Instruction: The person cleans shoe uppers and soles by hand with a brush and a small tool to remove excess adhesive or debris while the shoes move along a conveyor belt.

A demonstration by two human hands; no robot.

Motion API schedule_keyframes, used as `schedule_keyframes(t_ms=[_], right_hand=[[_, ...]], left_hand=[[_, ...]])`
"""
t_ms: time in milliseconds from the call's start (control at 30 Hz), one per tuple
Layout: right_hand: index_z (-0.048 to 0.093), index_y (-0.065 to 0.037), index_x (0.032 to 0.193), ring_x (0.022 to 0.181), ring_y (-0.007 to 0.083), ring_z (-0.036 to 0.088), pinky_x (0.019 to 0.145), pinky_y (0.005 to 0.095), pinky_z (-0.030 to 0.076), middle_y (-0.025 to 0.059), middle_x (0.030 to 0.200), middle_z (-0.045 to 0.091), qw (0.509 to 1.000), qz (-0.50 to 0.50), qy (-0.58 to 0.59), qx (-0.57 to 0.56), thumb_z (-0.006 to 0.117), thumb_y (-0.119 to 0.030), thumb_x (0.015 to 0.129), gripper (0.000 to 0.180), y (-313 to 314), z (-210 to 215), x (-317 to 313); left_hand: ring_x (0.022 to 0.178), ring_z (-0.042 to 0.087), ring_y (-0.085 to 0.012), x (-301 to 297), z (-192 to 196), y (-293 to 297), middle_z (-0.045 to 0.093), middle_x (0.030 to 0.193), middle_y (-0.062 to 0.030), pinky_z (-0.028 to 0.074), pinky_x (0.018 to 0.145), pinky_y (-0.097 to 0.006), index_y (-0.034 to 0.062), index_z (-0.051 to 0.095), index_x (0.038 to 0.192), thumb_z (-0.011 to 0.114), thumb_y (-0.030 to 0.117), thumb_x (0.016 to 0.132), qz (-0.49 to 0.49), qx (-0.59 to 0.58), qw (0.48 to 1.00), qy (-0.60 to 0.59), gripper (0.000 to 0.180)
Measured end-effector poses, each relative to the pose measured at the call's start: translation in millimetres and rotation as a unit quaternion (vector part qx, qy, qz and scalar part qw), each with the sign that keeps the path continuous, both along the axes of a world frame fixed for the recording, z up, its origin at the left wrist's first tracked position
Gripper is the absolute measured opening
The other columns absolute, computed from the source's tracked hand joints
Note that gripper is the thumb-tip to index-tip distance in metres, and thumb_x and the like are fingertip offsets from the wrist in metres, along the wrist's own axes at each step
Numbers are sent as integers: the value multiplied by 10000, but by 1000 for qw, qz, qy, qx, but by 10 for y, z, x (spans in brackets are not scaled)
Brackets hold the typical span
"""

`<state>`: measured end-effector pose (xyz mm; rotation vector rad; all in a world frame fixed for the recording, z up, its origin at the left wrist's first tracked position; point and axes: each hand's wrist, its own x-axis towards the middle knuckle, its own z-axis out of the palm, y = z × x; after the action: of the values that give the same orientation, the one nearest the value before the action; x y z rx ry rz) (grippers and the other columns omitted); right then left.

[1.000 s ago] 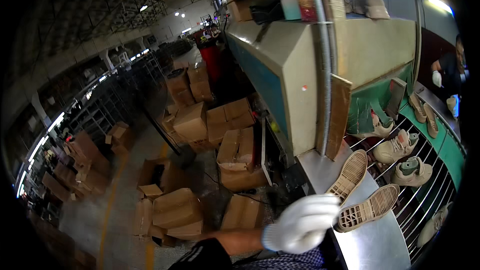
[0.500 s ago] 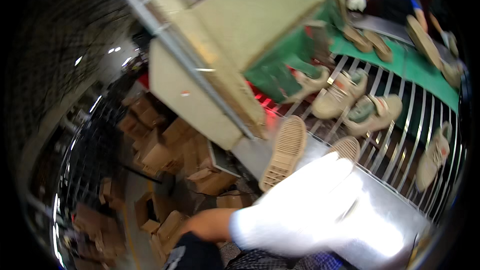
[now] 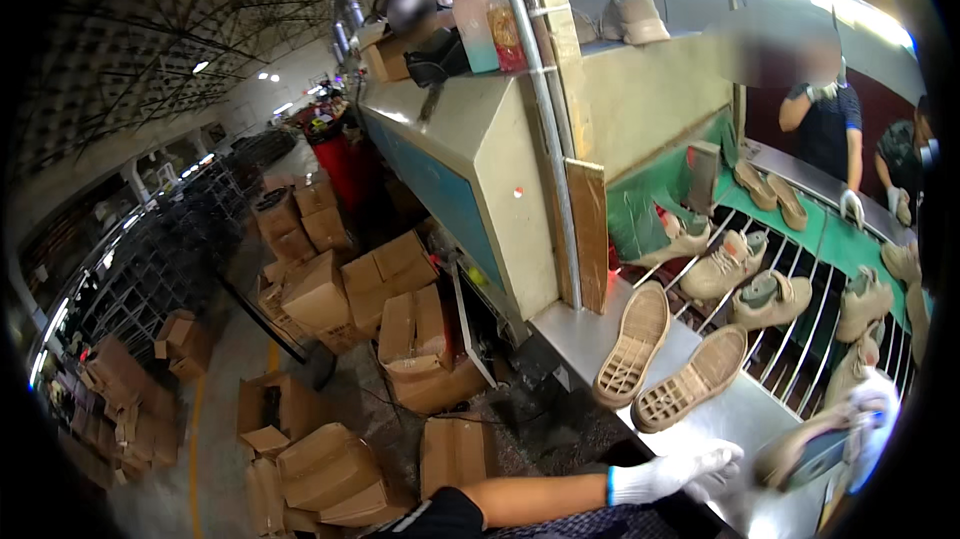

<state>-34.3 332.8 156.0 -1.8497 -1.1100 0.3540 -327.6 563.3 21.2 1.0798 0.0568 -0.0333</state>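
My left hand (image 3: 675,471), in a white glove with a blue cuff, is stretched out above the metal ledge (image 3: 765,411), holding nothing. Two tan shoe soles lie beyond it, tread hollows upward: one sole (image 3: 633,344) farther left and another sole (image 3: 692,377) closer to the hand. At the right, my gloved right hand (image 3: 876,413) grips a beige shoe (image 3: 795,461), partly blurred. More beige shoes stand on the rack of metal rods, among them a shoe (image 3: 724,266) and a strapped shoe (image 3: 771,300).
A green belt (image 3: 830,226) runs behind the rods, carrying a pair of soles (image 3: 770,196). Two co-workers stand beyond it. A large beige machine housing (image 3: 525,169) with a metal post rises beside the ledge. Several cardboard boxes (image 3: 415,334) cover the floor at left.
My left hand has drawn back from over the soles, leaving both uncovered. My right hand has come into view with a shoe. The whole view has swung and is sharper.
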Motion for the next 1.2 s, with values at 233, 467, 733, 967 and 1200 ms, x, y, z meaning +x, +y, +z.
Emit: schedule_keyframes(t_ms=[233,467,733,967,1200], right_hand=[[740,-94,1287,1271,318,662,1142,513,469,88,1352,723,943,315,98,45,628,-609,1019,591,382,-281,-1728],[552,-26,1421,1187,344,633,1051,502,532,180,1276,656,583,-42,698,413,545,-561,1074,637,-343,-1691,-2449],[514,-13,1454,1142,361,679,1023,462,594,219,1301,654,649,-218,674,279,433,-745,1043,844,-993,-3149,-2626],[458,11,1560,1301,290,629,1093,424,548,165,1457,628,700,-223,630,252,392,-630,1116,782,-523,-2606,-2505],[403,-51,1617,1346,389,616,1098,544,568,228,1549,546,555,-63,776,294,476,-727,1031,898,-532,-2022,-2678]], left_hand=[[1399,567,-297,-651,-521,-375,540,1535,-200,450,1225,-468,-32,356,1597,621,339,1068,-79,-419,905,-14,699],[1339,566,-369,87,503,-133,588,1424,-228,446,1154,-491,-42,563,1446,813,533,869,127,537,798,-240,852],[1197,693,-432,1590,-311,2436,714,1250,-329,530,1033,-491,-96,726,1218,654,745,897,156,802,561,132,904],[1096,696,-222,1632,453,1763,729,1240,-104,553,1012,-385,-22,666,1329,672,217,1026,65,94,992,59,386],[1471,478,-256,421,481,290,551,1546,-178,363,1242,-396,-35,361,1627,733,176,954,-47,185,981,-23,797]])
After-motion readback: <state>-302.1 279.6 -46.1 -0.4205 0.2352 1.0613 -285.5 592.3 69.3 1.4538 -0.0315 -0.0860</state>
